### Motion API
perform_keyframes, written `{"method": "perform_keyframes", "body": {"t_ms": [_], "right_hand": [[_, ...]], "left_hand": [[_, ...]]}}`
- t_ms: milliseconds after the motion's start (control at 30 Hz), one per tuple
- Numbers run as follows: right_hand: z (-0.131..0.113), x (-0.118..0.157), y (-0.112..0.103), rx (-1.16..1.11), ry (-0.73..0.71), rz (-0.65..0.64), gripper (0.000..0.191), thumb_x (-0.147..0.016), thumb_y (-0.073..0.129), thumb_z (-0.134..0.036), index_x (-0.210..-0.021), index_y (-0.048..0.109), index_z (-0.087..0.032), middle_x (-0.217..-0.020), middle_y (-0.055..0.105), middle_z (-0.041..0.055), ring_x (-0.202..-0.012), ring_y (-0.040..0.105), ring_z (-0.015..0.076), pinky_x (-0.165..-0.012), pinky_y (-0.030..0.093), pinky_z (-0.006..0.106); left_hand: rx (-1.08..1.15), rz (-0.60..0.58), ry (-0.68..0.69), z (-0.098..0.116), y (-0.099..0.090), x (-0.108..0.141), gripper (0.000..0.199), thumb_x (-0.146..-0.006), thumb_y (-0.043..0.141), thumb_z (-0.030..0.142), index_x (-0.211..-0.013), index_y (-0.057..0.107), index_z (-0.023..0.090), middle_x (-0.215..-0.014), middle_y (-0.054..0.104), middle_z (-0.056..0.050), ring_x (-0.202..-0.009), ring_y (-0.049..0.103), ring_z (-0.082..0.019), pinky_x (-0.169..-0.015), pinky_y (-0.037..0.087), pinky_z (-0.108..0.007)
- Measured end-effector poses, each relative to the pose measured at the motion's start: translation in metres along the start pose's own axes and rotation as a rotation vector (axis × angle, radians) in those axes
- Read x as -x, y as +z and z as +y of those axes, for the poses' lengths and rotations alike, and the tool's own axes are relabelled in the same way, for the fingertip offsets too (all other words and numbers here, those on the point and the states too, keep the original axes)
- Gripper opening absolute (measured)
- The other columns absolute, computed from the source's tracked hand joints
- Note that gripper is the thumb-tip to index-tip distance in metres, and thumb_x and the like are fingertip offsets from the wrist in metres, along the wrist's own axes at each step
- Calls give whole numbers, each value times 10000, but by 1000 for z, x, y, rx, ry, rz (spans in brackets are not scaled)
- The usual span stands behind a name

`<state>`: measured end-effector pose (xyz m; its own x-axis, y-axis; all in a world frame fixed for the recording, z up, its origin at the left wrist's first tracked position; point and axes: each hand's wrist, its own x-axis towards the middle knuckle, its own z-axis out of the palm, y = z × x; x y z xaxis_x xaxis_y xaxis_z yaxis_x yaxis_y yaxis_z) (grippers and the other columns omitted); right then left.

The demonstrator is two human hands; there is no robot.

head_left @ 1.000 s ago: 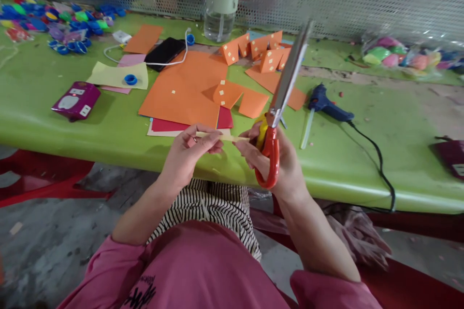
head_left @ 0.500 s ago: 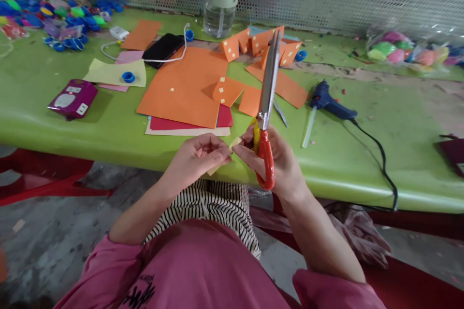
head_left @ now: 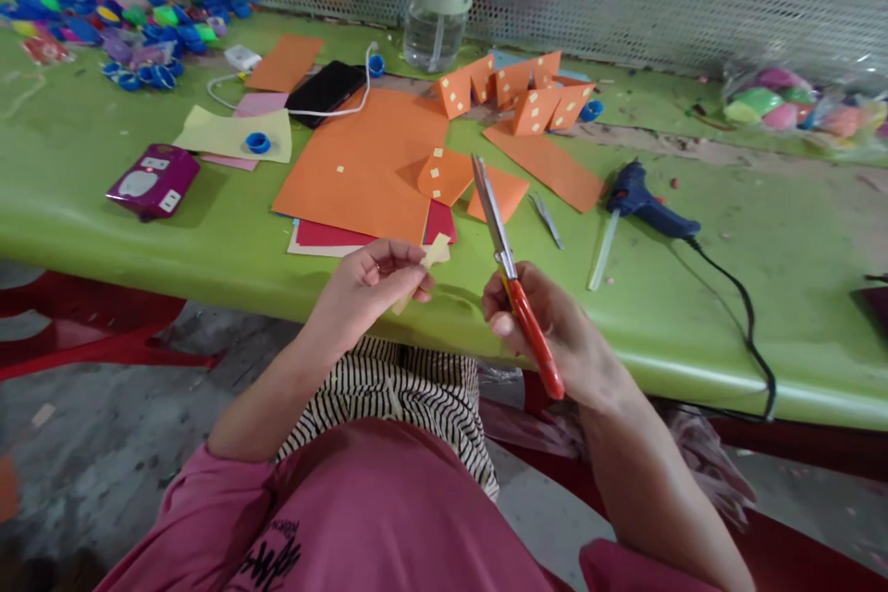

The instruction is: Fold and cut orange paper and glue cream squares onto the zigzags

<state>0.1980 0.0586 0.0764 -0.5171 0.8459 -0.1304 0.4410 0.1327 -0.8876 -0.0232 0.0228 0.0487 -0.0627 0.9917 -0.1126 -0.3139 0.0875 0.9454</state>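
Between the thumb and fingers of my left hand [head_left: 371, 289] is a narrow strip of pale yellow paper [head_left: 437, 250], held above the table's front edge. My right hand [head_left: 555, 324] is closed around the handles of a pair of scissors [head_left: 517, 282] with red and yellow grips. Their blades lie together and point up and away, apart from the strip. Beyond my hands lies a large orange sheet [head_left: 367, 157] over red and cream sheets. Small orange pieces with yellow squares, such as a folded one [head_left: 448, 176], rest on and beside it.
Tweezers [head_left: 548, 220] and a blue glue gun [head_left: 652, 203] with a trailing cord lie to the right. Standing orange cutouts [head_left: 541, 111] and a water bottle [head_left: 437, 28] are behind. A phone [head_left: 326, 92], a purple power socket [head_left: 154, 180] and blue caps sit left.
My right hand has let go of the strip and moved right, away from my left hand. The scissors have tilted so their tips lean left. My left hand keeps the strip.
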Motion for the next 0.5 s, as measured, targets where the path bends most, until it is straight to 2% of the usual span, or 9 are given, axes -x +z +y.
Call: {"method": "perform_keyframes", "body": {"t_ms": [133, 267, 400, 500], "right_hand": [[-6, 6, -11, 258, 69, -9, 637, -722, 617, -846, -846, 442, -247, -679, 508, -32, -582, 425, 126, -517, 336, 301], [-15, 6, -16, 438, 84, 7, 640, -707, 594, -863, -820, 421, -257, -622, 474, -46, -531, 398, 126, -497, 319, 299], [-9, 4, -15, 422, 90, 34, 623, -714, 612, -838, -840, 444, -251, -644, 496, -39, -549, 424, 131, -503, 330, 296], [1, 2, -11, 296, 110, 36, 597, -705, 685, -780, -867, 477, -244, -699, 539, -26, -595, 468, 138, -519, 363, 295]], "left_hand": [[-1, 36, 37, 0, -3, -1, 187, -765, 751, 246, -922, 688, 166, -820, 755, -25, -766, 737, -156, -696, 613, -273], [13, 22, 100, -1, -5, -1, 199, -789, 752, 220, -978, 708, 172, -835, 766, -26, -840, 755, -168, -741, 629, -278], [42, 11, 91, -1, -7, -1, 222, -797, 766, 225, -1004, 703, 176, -852, 781, -25, -836, 760, -165, -784, 632, -292], [114, -9, 40, -1, -7, -2, 261, -800, 776, 240, -1041, 691, 190, -885, 796, -18, -799, 767, -155, -748, 625, -272]]}}
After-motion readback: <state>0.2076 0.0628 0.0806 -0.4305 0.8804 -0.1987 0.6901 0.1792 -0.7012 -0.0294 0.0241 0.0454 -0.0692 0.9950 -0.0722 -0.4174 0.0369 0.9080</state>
